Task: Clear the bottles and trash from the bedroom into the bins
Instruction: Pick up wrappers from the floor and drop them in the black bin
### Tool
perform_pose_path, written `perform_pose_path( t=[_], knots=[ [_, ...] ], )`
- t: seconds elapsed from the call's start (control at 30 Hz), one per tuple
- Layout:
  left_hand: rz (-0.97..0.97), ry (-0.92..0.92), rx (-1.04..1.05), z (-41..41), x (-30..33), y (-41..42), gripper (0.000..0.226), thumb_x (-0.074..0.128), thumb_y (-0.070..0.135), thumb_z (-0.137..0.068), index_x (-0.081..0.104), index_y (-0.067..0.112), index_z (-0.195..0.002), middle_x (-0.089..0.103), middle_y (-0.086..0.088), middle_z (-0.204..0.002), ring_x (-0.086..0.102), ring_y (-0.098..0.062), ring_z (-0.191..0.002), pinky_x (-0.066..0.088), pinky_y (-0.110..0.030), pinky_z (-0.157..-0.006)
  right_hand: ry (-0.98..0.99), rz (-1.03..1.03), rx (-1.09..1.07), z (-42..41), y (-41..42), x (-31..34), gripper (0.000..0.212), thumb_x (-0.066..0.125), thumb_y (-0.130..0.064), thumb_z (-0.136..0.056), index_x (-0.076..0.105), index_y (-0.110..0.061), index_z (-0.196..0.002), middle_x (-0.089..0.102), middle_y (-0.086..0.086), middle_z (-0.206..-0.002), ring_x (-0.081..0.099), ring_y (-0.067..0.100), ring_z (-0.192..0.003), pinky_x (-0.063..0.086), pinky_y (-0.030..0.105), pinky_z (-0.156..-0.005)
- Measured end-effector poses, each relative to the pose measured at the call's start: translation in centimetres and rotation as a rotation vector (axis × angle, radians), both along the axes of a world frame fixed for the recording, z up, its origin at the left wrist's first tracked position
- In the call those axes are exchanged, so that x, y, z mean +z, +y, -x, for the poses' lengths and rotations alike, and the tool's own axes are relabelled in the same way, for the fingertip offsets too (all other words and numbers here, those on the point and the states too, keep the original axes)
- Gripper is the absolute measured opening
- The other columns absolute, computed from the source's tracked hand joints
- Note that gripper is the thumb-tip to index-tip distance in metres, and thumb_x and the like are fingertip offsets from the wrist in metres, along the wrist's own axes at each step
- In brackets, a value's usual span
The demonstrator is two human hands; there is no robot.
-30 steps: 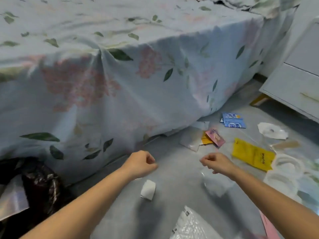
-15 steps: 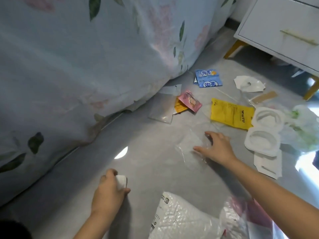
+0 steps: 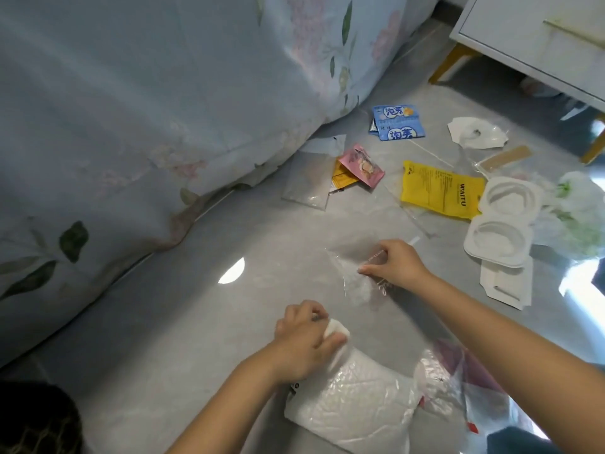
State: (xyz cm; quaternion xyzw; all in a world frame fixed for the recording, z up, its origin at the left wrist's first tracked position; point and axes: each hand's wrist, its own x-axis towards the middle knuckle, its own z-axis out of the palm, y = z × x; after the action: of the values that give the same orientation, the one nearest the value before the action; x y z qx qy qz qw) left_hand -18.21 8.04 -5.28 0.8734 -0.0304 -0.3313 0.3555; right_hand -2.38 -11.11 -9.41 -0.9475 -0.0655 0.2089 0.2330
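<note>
My left hand (image 3: 306, 339) is closed around a small white wad of tissue (image 3: 337, 329), low over the grey floor. My right hand (image 3: 394, 263) pinches a clear plastic wrapper (image 3: 355, 276) that lies on the floor in front of me. Beyond it lie a yellow packet (image 3: 440, 190), a blue snack packet (image 3: 397, 122), a pink sachet (image 3: 361, 165) on an orange one, and a white moulded plastic tray (image 3: 502, 221). A white bubble mailer (image 3: 357, 404) sits just below my left hand.
The bed's floral sheet (image 3: 163, 109) hangs to the floor along the left. A white cabinet on yellow legs (image 3: 537, 37) stands at the top right. A black bin bag (image 3: 36, 421) shows at the bottom left. More clear and white wrappers (image 3: 474, 136) lie at the right.
My left hand dropped to the floor, closed on the white tissue and carried it right. My right hand went down onto the clear wrapper and now pinches it. My view tilted down toward the floor.
</note>
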Motion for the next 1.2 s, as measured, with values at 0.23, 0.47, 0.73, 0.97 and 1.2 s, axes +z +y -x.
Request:
perform_pose_path(
  t=[0.23,0.47,0.73,0.97,1.2],
  knots=[
    [-0.174,-0.128,-0.371,-0.6,-2.2,-2.9,0.051,0.076,0.051,-0.068,0.067,0.018,-0.106,0.038,0.007,-0.137,0.026,-0.020,-0.125,0.023,-0.037,-0.100,-0.004,-0.030,0.002,0.4,0.0,0.4,0.033,0.084,-0.038,-0.065,0.067,-0.015,-0.082,0.066,0.002,-0.083,0.059,0.018,-0.078,0.038,0.023,-0.057],
    [-0.208,-0.076,-0.299,0.0,-3.0,-3.0,0.060,0.080,0.050,-0.063,0.059,0.022,-0.111,0.064,0.001,-0.113,0.056,-0.020,-0.107,0.037,-0.035,-0.092,-0.014,-0.040,-0.016,0.5,0.2,0.9,0.031,0.085,-0.036,-0.064,0.062,-0.018,-0.073,0.061,-0.003,-0.073,0.057,0.014,-0.072,0.034,0.018,-0.054],
    [0.113,0.111,0.124,-2.4,5.1,5.7,0.057,0.077,0.058,-0.056,0.067,0.012,-0.089,0.071,-0.004,-0.088,0.063,-0.015,-0.077,0.053,-0.041,-0.080,-0.016,-0.263,-0.169,1.0,1.3,2.3,0.022,0.083,-0.028,-0.069,0.065,-0.015,-0.069,0.063,-0.008,-0.063,0.056,0.005,-0.062,0.039,0.013,-0.054],
    [0.001,-0.100,0.396,0.9,23.4,17.0,0.038,0.079,0.050,-0.067,0.071,0.029,-0.098,0.076,0.013,-0.096,0.071,-0.005,-0.091,0.057,-0.034,-0.085,0.171,-0.764,-0.134,2.3,9.6,12.2,0.009,0.074,-0.011,-0.079,0.065,-0.013,-0.081,0.069,-0.003,-0.067,0.065,0.011,-0.061,0.051,0.021,-0.055],
    [0.094,-0.218,0.983,17.2,32.4,24.0,0.033,0.084,0.049,-0.058,0.074,0.041,-0.088,0.078,0.005,-0.089,0.075,-0.012,-0.080,0.059,-0.025,-0.065,0.312,-0.838,0.258,8.5,20.6,24.6,0.017,0.073,-0.016,-0.081,0.069,-0.010,-0.096,0.076,0.003,-0.087,0.073,0.015,-0.081,0.057,0.022,-0.066]
  ],
)
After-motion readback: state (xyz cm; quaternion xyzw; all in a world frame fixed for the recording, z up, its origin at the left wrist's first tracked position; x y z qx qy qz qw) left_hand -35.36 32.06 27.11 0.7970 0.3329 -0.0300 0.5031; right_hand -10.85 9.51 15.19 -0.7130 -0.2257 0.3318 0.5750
